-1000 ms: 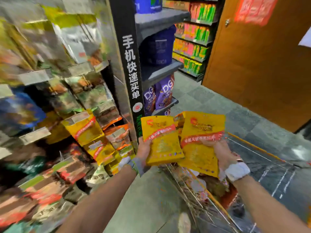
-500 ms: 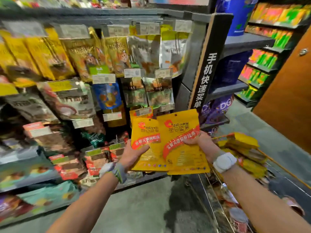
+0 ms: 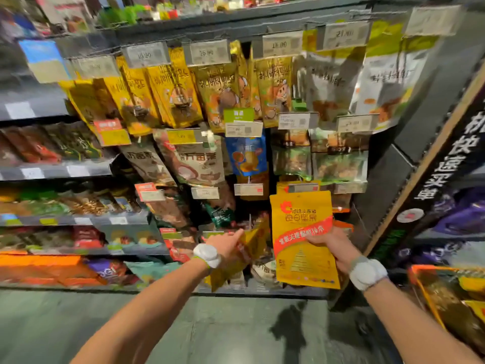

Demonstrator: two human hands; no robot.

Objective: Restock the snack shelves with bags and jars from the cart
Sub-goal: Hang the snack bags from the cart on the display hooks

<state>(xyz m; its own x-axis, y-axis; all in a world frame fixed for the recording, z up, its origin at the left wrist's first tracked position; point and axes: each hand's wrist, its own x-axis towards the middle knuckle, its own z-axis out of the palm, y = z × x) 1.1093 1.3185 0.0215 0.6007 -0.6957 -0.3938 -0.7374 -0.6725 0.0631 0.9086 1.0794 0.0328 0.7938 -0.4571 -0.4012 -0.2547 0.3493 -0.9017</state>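
Snack shelf (image 3: 86, 170) — both arms reaching in.
R hand (image 3: 331, 245) fingers grasp upright yellow bag (image 3: 301, 248); L hand (image 3: 227, 244) fingers grasp tilted yellow bag (image 3: 253, 245) — blurred.

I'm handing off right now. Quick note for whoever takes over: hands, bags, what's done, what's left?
Left hand grips a tilted yellow bag, low against the snack shelf.
Right hand grips an upright yellow bag in front of the shelf, not hung.
Cart at the right edge holds more bags.
Done: neither bag placed yet. Left: hang both, then fetch more from the cart.
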